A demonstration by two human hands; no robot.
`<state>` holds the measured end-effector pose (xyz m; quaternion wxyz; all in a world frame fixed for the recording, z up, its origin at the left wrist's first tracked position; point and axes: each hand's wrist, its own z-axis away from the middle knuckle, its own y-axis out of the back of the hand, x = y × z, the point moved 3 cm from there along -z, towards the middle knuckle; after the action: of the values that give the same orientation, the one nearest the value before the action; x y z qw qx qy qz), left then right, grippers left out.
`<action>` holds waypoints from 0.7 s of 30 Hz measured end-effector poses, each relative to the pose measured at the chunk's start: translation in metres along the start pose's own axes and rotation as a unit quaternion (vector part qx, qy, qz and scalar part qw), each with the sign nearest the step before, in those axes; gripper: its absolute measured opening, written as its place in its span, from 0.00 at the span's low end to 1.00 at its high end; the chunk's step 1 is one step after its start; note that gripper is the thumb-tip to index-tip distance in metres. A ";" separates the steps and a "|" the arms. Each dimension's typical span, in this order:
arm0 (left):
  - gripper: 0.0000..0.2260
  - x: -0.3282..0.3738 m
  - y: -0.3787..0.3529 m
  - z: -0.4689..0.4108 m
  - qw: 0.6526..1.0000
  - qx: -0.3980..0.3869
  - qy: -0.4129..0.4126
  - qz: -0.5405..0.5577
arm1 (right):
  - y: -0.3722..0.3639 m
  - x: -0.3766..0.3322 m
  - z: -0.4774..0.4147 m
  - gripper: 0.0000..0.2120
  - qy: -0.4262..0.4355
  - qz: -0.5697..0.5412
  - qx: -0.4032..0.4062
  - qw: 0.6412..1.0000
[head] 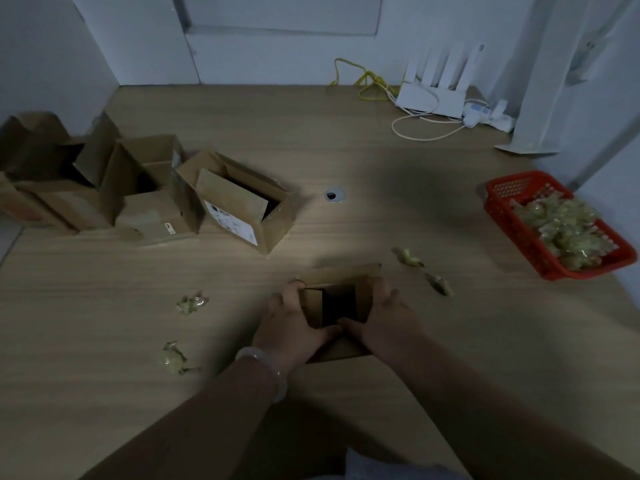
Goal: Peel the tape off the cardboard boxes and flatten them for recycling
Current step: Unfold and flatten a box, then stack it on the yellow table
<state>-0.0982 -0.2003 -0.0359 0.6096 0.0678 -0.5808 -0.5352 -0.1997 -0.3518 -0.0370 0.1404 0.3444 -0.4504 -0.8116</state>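
1. Small cardboard box [341, 308] stood open-topped on the wooden table [381, 168], nearer the person than the labelled box [242, 209], probably set there for close work.
2. Left hand [294, 318] clasped its left wall; right hand [382, 313] clasped the right, both thumbs meeting at the near rim, seemingly to press the sides inward.
3. Crumpled tape scraps [190, 304] lay below the labelled box, suggesting peeling was done there.
4. Far right of that box sat a red basket [512, 216] of tape wads.
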 end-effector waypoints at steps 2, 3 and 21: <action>0.40 0.001 -0.001 -0.004 1.000 0.010 0.010 -0.003 | 0.000 -0.002 -0.003 0.38 -0.007 -0.012 0.004 1.000; 0.40 0.000 -0.001 -0.005 1.000 0.012 0.006 -0.001 | 0.000 -0.002 -0.004 0.37 -0.009 -0.024 0.003 1.000; 0.35 -0.042 -0.002 0.029 0.881 -0.082 -0.423 -0.195 | -0.012 0.079 0.018 0.15 -0.132 -0.464 -0.145 0.864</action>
<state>-0.1118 -0.1548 -0.0545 0.1926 -0.1032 -0.7126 -0.6667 -0.2680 -0.3765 -0.0746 -0.2650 0.3787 -0.1306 -0.8771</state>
